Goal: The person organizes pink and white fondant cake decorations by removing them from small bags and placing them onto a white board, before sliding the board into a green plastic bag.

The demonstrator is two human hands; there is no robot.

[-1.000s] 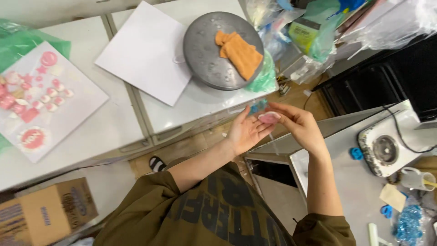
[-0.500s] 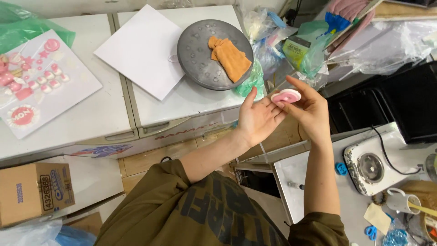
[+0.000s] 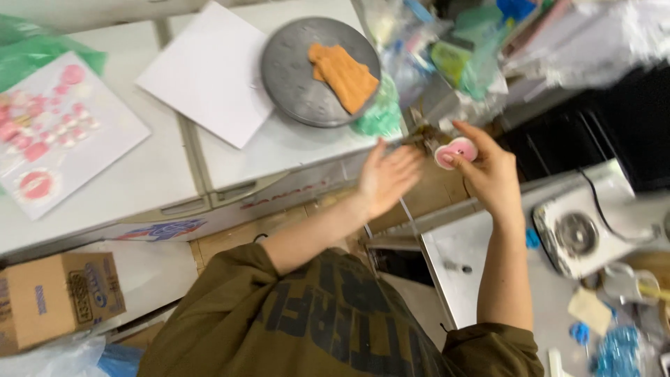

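Currently, right hand [image 3: 488,174]: a small pink round piece [image 3: 455,151] is being pinched at the fingertips, beyond the table [image 3: 293,150] edge.
Left hand [image 3: 387,178]: being held open, empty, just beside.
Risk: the piece is likely being gripped lightly; it could be dropped to the floor.

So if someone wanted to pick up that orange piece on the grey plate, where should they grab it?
Probably by a long edge of the orange piece, pinching from above. It lies flat and slanted on the round grey plate, with nothing on top, so the edge nearest the plate's bare middle looks easiest to get fingertips under.
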